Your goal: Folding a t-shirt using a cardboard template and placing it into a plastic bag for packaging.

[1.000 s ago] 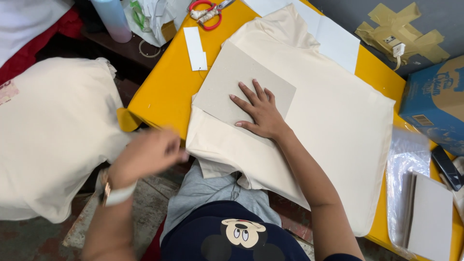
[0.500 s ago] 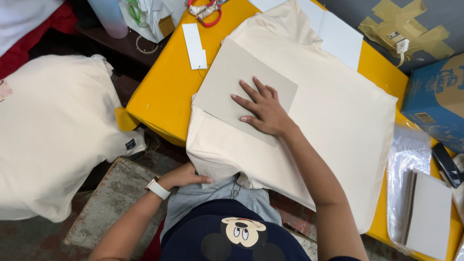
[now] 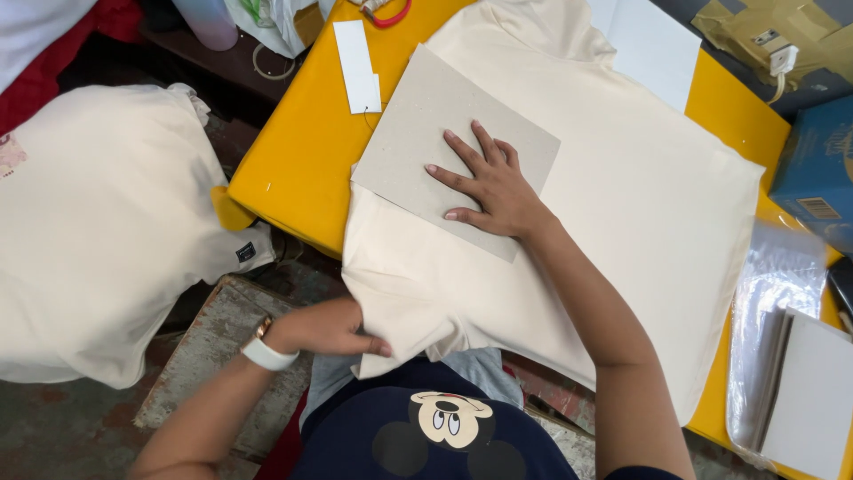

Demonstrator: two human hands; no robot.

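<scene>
Moved: left hand now pinching shirt hem, ready to fold.
Right hand: flat, open on cardboard.

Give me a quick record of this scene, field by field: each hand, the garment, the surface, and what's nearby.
left hand: grips the hanging lower edge of the cream shirt
right hand: pressed flat on the grey cardboard sheet
cardboard: lies on the shirt
surface: yellow table
nearby: white paper strip, cream fabric pile to the left, clear plastic bags to the right
</scene>
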